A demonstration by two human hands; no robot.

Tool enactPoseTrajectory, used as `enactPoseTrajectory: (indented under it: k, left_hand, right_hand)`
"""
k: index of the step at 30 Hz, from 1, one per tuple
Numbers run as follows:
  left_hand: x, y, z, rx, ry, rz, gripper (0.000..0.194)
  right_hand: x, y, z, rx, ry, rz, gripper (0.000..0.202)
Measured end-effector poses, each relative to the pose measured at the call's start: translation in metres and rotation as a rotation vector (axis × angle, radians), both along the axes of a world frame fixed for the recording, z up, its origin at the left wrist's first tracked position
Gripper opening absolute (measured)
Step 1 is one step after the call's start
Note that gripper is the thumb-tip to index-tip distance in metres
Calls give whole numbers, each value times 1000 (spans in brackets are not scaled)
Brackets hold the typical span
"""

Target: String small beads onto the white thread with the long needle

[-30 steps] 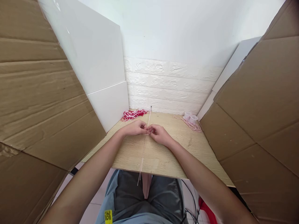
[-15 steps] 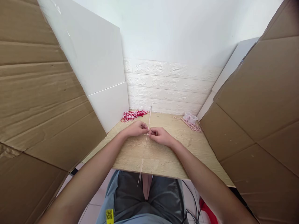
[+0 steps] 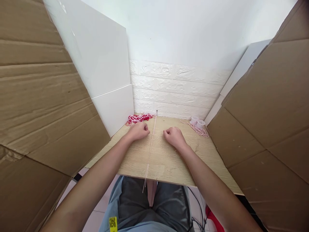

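A pale cord (image 3: pixel 150 151) runs from a small dark hook (image 3: pixel 156 111) at the wall down across the table and over its front edge, where its loose ends hang. On its left side, my left hand (image 3: pixel 140 130) is closed, pinching one end of a thin thread. My right hand (image 3: pixel 174 136) is closed on the other side with the thread (image 3: pixel 158 133) stretched from its fingertips to the cord. The thread meets the cord between the hands; the crossing is too fine to make out. A loose curl of thread lies beside my right wrist.
Red and pink-white cords (image 3: pixel 138 118) lie heaped at the back left of the wooden table (image 3: pixel 159 170). Two clear plastic cups (image 3: pixel 200 124) and pink cord (image 3: pixel 200 131) sit at the back right. Cardboard panels (image 3: pixel 265 122) stand on both sides.
My hands have moved apart, the left to the left and the right to the right. The thread between them is now drawn out straight across the cord.
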State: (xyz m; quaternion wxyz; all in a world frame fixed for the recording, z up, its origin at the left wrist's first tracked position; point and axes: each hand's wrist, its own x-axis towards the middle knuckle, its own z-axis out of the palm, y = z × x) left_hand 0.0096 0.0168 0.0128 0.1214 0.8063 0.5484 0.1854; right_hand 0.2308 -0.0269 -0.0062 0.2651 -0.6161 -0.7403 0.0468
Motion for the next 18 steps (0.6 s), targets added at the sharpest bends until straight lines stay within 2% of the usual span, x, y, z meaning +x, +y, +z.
enactPoseTrajectory:
  k: [4, 7, 13, 18]
  left_hand:
    - [-4, 4, -1, 41, 24, 77, 13]
    - [-6, 7, -1, 56, 26, 112, 12]
    - [-8, 10, 2, 49, 4, 166, 13]
    - [-8, 11, 5, 33, -84, 223, 13]
  right_hand:
    - [4, 1, -1, 0, -85, -133, 29]
    - [9, 2, -1, -16, -42, -233, 24]
    - [27, 11, 4, -46, 187, -404, 45]
    - [46, 27, -7, 67, 520, -448, 61]
